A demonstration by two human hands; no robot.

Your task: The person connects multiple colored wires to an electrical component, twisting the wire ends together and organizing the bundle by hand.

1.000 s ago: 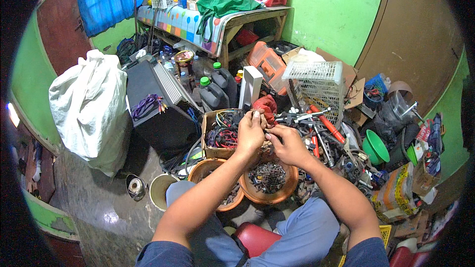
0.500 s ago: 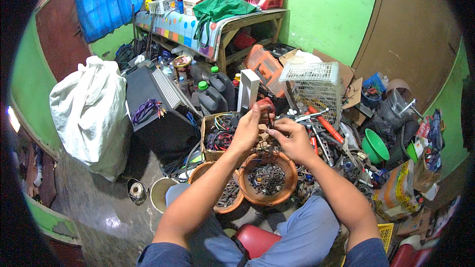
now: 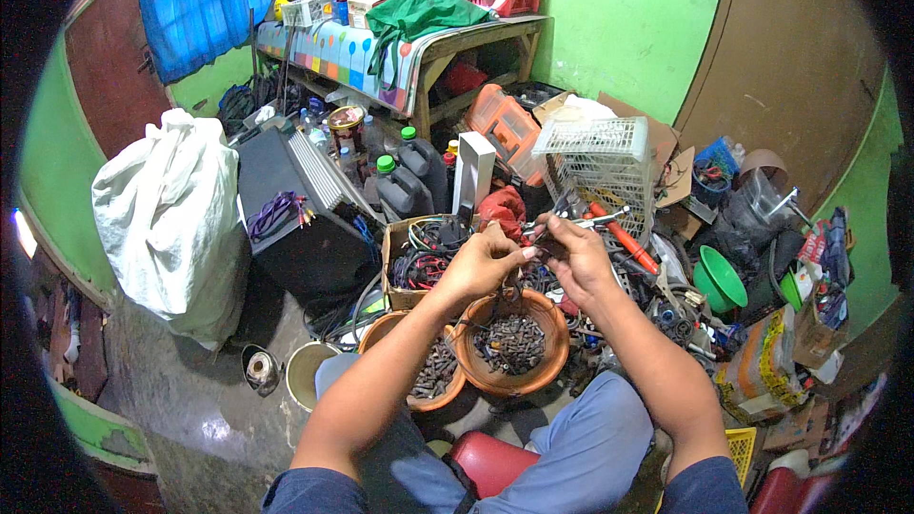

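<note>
My left hand (image 3: 486,262) is closed above the pots, its thumb pointing right toward the other hand. Close beside it, my right hand (image 3: 581,262) is bent in a pinch, thumb and fingers drawn together. Something small, dark and thin lies between the two sets of fingertips, too small to name. Below them stands a round terracotta-coloured pot (image 3: 464,366) filled with small dark metal pieces, probably bolts or screws (image 3: 514,344). A second such pot (image 3: 440,405), partly behind my left forearm, holds more of them. A red cloth-like bundle (image 3: 503,208) sits just beyond my fingers.
A cardboard box (image 3: 405,298) of tangled wires stands left of the pots, near black jugs (image 3: 405,192). Tools and metal parts pile up at right, with a red-orange tube (image 3: 624,236), a white crate (image 3: 598,136) and a green bowl (image 3: 721,278). A white sack (image 3: 171,228) stands far left.
My left hand has tipped from upright to lying over toward the right. My right hand has turned, its fingers now higher. More of the red bundle shows behind them.
</note>
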